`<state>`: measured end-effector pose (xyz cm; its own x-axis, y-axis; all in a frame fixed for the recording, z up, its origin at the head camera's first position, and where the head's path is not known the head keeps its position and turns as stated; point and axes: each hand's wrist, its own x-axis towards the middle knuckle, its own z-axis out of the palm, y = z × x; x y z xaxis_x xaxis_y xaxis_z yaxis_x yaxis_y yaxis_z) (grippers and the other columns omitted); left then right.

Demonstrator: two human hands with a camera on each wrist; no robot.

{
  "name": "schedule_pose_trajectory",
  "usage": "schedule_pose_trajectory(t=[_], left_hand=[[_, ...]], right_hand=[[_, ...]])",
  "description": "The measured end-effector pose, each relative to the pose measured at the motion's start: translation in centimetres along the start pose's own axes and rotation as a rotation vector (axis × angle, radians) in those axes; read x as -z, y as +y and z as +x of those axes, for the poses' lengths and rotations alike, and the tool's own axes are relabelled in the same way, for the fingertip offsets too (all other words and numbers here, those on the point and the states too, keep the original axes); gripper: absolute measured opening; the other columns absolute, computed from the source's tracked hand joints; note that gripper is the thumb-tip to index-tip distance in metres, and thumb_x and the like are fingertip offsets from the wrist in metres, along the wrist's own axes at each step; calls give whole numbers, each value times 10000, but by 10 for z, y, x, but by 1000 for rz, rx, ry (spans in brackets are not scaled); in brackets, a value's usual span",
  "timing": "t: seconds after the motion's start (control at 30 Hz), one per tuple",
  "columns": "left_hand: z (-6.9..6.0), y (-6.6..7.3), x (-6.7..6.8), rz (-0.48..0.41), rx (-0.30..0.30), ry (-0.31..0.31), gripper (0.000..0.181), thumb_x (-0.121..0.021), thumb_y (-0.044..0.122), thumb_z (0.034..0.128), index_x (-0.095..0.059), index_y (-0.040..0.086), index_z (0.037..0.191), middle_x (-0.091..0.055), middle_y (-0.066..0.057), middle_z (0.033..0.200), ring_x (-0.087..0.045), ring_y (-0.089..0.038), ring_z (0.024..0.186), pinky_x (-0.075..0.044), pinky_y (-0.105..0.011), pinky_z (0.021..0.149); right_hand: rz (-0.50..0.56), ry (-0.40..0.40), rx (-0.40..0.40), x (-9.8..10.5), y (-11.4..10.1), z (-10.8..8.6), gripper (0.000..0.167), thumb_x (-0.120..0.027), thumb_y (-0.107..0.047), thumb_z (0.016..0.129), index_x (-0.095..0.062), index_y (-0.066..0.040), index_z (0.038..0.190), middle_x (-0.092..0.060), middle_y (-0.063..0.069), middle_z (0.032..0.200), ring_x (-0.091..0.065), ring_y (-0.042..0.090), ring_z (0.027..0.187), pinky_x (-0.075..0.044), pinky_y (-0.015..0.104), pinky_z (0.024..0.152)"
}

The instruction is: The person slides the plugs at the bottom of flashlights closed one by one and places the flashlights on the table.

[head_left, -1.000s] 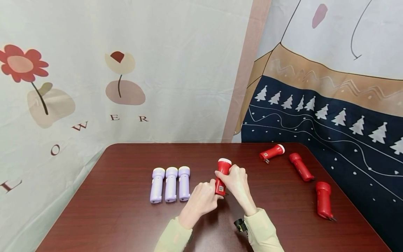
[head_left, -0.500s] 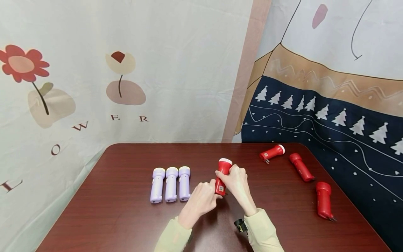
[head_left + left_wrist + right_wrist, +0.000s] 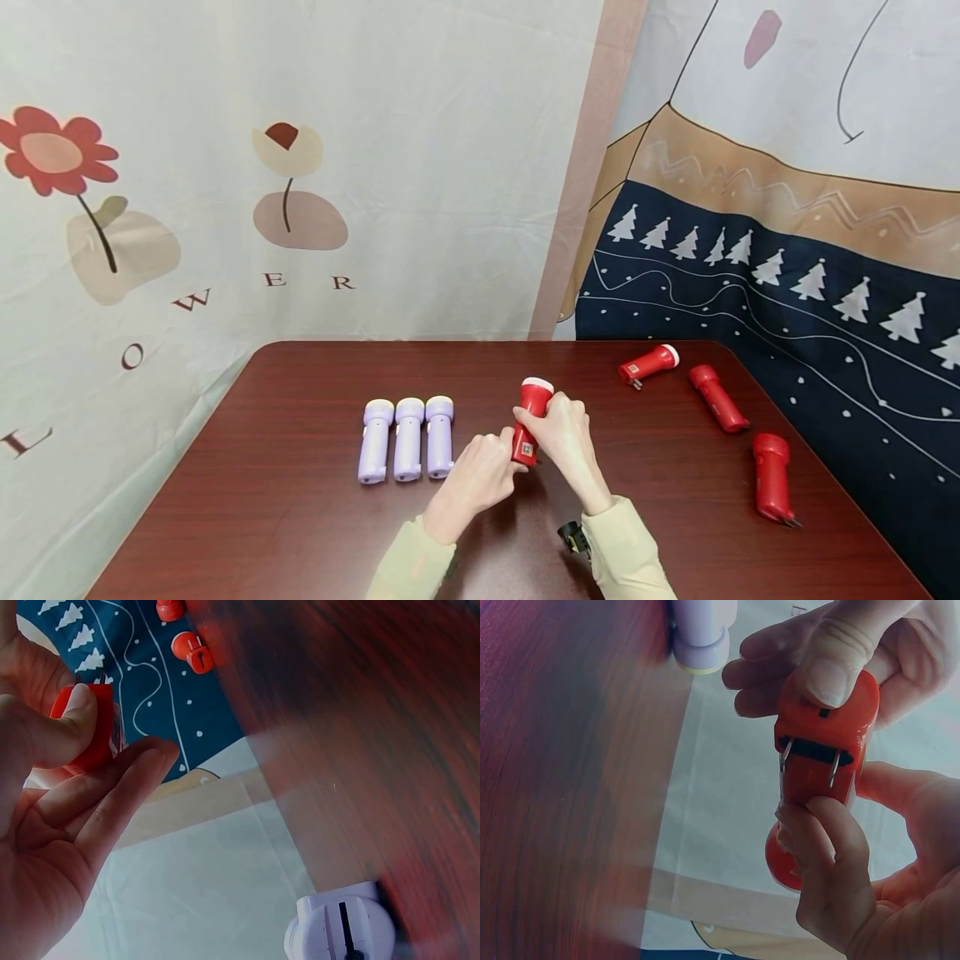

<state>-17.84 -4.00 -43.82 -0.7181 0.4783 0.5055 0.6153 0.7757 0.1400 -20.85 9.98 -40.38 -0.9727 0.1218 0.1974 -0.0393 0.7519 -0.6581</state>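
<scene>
Over the middle of the table, both hands hold one red flashlight (image 3: pixel 535 398) with a white-rimmed head, pointing away and tilted. My left hand (image 3: pixel 480 473) grips its tail end, the thumb pressed on the end face in both wrist views. Higher up, my right hand (image 3: pixel 562 437) pinches the body between thumb and fingers. Two metal plug prongs (image 3: pixel 833 769) stick out near the tail in the right wrist view. A square printed label (image 3: pixel 527 448) shows on the body in the head view.
Purple flashlights (image 3: pixel 407 442), three in a row, lie left of the hands. At right lie three more red ones: one at the back (image 3: pixel 648 363), one near the right edge (image 3: pixel 717 400), one closer (image 3: pixel 771 475). Printed curtains (image 3: pixel 420 167) hang behind the brown table (image 3: pixel 285 500).
</scene>
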Motion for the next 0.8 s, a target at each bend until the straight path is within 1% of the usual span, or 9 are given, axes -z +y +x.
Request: schedule_pose_trajectory(t=[0.07,0.23,0.43,0.8], left_hand=[[0,0,0,5,-4,10,280,-757,177,763,-528,43,854,-567,-44,576,-565,-185,493,-442,-231,468],[0,-1,1,5,-8,-6,273,-753,174,770,-540,36,870,-573,-43,584,-572,-181,500,-445,-217,480],[0,-1,2,8,-21,-10,271,-758,169,769,-542,34,862,-567,-42,583,-582,-179,506,-450,-213,483],[0,-3,3,9,-45,-20,254,-754,144,769,-541,34,853,-570,-44,586,-596,-186,516,-459,-223,494]], right_hand=[[-6,1,0,0,0,0,378,-735,-341,792,-559,-10,747,-556,97,595,-482,155,474,-394,218,442],[-9,2,-1,-1,0,0,377,-735,-341,791,-561,-9,755,-561,99,602,-486,154,477,-398,217,443],[-8,-1,4,-1,1,0,378,-738,-339,791,-567,-2,767,-563,103,609,-488,150,476,-407,214,443],[-9,-5,-12,-2,0,0,389,-743,-344,786,-566,2,778,-572,109,628,-505,157,482,-463,237,463]])
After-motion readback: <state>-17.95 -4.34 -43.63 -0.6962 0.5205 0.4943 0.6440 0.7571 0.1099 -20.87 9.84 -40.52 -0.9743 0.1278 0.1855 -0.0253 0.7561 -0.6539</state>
